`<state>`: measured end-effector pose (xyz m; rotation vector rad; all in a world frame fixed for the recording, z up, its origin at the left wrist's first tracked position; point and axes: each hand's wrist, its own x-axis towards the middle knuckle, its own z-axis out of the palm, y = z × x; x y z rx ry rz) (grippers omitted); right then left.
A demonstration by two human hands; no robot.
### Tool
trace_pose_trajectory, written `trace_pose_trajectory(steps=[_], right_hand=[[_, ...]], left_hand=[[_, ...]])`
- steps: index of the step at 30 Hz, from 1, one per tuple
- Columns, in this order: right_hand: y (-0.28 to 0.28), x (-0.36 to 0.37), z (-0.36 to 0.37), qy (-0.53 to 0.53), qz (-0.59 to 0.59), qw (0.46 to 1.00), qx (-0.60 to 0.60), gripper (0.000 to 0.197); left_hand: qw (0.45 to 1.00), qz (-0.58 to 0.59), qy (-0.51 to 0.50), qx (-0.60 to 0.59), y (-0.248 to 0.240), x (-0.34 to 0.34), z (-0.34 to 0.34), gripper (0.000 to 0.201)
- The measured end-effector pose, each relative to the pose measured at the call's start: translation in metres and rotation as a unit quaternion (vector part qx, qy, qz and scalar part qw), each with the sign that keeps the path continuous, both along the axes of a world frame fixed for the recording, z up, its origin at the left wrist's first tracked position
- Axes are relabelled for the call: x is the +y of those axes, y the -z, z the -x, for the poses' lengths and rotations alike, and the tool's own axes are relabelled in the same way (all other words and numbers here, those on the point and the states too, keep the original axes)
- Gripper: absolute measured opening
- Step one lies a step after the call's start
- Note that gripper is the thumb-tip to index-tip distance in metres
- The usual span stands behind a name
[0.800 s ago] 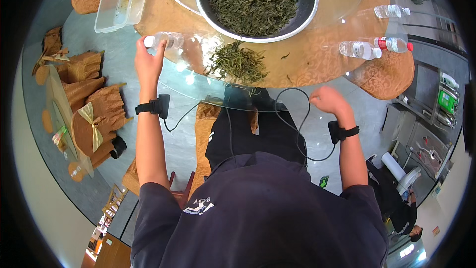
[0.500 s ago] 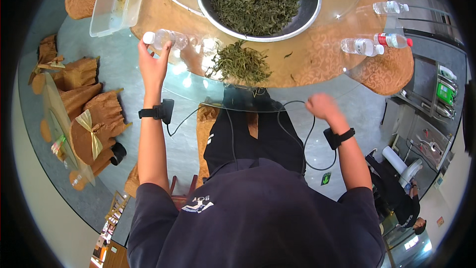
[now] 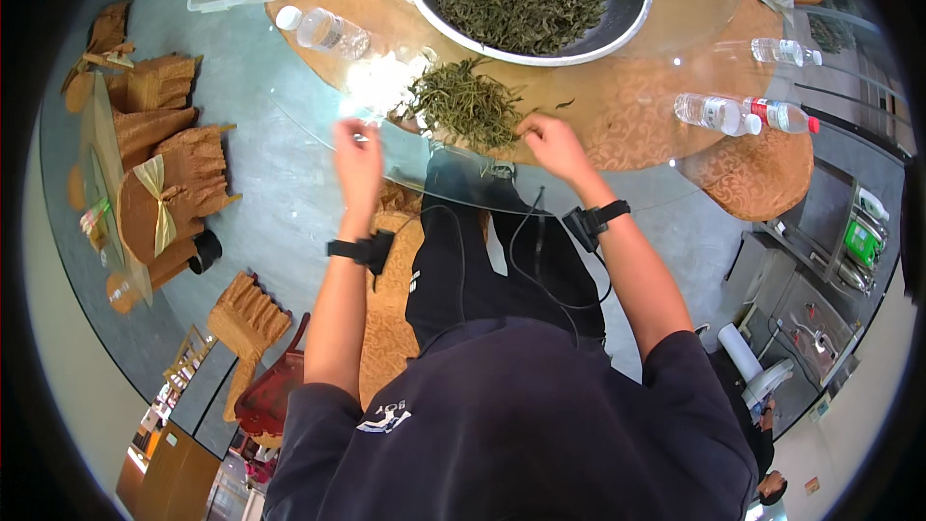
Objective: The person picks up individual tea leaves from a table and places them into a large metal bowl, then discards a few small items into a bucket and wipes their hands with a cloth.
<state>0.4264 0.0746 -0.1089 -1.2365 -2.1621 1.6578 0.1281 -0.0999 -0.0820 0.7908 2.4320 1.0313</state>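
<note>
- The leaf pile is lying loose on the counter, close to the person's edge; a wide bowl is standing at one o'clock from it and a clear bottle is lying at ten.
- The right hand is hovering at the pile's four o'clock edge, seemingly touching it, thumb and fingers drawn nearly together; whether they are gripping a strand, I cannot tell.
- The left hand, slightly blurred, is hanging at eight o'clock, apart from the pile, fingers half curled with a gap to the thumb, seemingly holding nothing.
- A loose leaf is lying at three o'clock.
- The strands are looking thin, light and tangled, probably limp and easily crushed; a fingertip pinch on a protruding end would be suiting one piece, a loose scoop from beneath a bunch.
</note>
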Motion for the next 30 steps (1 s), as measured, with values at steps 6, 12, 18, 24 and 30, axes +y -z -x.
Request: trace_pose_trajectory(steps=[6, 12, 18, 24, 30], right_hand=[[0.017, 0.006, -0.066, 0.011, 0.200, 0.966, -0.166, 0.026], [0.034, -0.027, -0.029, -0.027, 0.188, 0.979, -0.074, 0.024], [0.003, -0.008, 0.007, 0.023, 0.236, 0.971, 0.036, 0.022], [0.026, 0.026, -0.097, 0.275, 0.184, 0.942, -0.058, 0.022], [0.029, 0.030, -0.036, 0.134, -0.091, 0.958, -0.237, 0.027]], left_hand=[[0.912, 0.203, 0.062, -0.351, 0.044, -0.025, -0.111, 0.022], [0.951, -0.006, 0.090, -0.294, 0.065, 0.042, -0.120, 0.021], [0.913, -0.021, -0.009, -0.407, 0.035, 0.032, -0.109, 0.014], [0.857, 0.094, 0.192, -0.469, 0.058, 0.027, -0.160, 0.031], [0.929, -0.038, 0.100, -0.355, 0.057, 0.056, -0.131, 0.032]])
